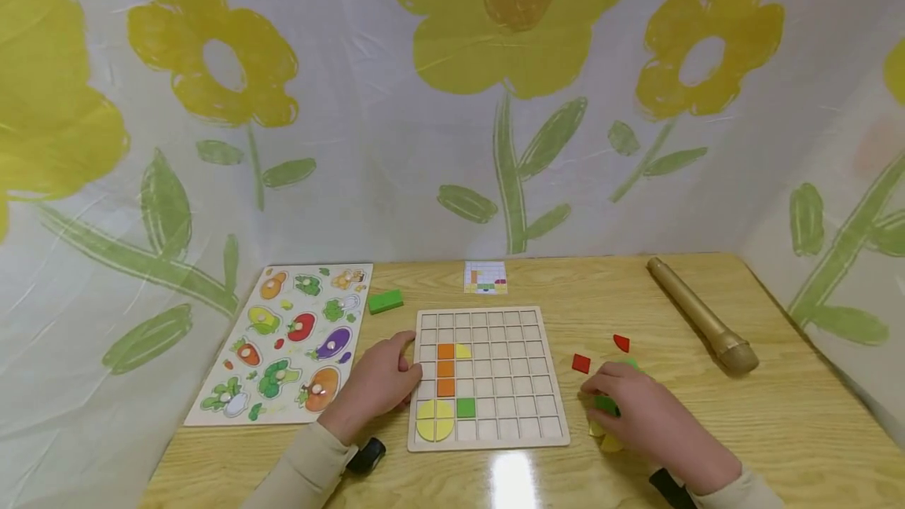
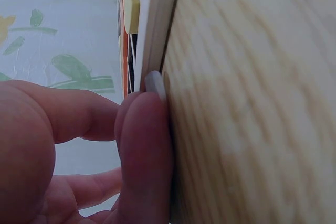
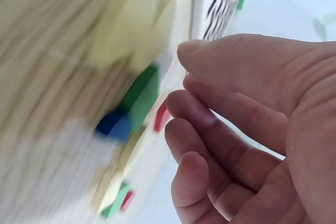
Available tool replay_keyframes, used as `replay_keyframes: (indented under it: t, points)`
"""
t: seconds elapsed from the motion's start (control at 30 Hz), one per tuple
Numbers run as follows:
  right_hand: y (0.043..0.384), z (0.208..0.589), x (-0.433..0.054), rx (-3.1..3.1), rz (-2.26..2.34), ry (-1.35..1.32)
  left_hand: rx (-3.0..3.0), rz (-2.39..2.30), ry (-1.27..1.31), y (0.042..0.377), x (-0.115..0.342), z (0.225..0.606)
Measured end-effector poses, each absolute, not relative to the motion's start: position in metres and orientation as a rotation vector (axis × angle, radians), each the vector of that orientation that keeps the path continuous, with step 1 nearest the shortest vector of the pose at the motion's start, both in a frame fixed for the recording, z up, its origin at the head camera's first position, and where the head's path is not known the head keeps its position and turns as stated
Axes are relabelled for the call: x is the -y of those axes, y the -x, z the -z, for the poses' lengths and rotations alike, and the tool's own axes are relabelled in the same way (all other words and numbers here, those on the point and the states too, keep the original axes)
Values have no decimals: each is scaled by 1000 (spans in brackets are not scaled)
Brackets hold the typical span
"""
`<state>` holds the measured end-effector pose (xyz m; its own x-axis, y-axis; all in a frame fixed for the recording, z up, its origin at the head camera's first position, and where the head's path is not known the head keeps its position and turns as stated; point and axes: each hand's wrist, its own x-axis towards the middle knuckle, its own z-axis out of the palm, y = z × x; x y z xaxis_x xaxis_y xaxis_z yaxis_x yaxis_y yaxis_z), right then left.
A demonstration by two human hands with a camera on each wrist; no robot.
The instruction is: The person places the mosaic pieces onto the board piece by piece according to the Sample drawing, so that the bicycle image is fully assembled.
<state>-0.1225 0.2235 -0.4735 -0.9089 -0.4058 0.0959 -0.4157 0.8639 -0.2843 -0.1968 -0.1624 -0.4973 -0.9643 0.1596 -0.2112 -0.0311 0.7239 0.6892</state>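
A wooden grid board [image 1: 488,446] lies at the centre. In it sit several orange squares [image 1: 445,368] in a column, yellow quarter-circles [image 1: 434,420] forming a circle, a single yellow quarter-circle [image 1: 463,351] and a green square [image 1: 466,408]. My left hand [image 1: 378,379] rests at the board's left edge, its fingertips against the side. Over a loose pile right of the board hovers my right hand [image 1: 639,407], fingers loosely bent, nothing between thumb and fingertips in the right wrist view. Beneath it are green pieces [image 1: 606,404], yellow pieces [image 3: 123,22] and a blue rounded piece [image 3: 113,125].
Beyond the pile lie a red square [image 1: 580,363] and a red quarter-circle [image 1: 621,343]. A small pattern card [image 1: 485,277] lies behind the board. At left are a vegetable puzzle board [image 1: 286,344] and green blocks [image 1: 385,302]; a gold microphone [image 1: 696,309] lies at right.
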Motion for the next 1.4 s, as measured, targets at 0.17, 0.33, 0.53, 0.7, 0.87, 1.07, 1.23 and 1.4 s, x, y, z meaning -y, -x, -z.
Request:
replay_keyframes:
  t: [0.17, 0.33, 0.53, 0.7, 0.87, 1.07, 1.23, 1.4]
  points:
    - [119, 474, -238, 3038, -444, -591, -2664, -1093, -107, 196, 163, 498]
    - [118, 476, -243, 3041, -466, -590, -2653, -1094, -110, 195, 162, 496]
    - [119, 479, -244, 3043, -466, -595, -2677, -1069, -130, 195, 163, 496]
    - [120, 480, -242, 3051, -483, -580, -2674, -1065, -129, 195, 164, 495]
    - [121, 480, -238, 3038, -516, -585, -2669, -1072, -136, 196, 165, 495]
    - [128, 474, -225, 3025, -526, -629, -2680, -1063, -141, 197, 166, 495]
    - [137, 467, -201, 3002, -489, -709, -2678, -1063, -137, 198, 167, 496]
    - [145, 464, -172, 2991, -527, -778, -2677, -1061, -142, 198, 167, 496]
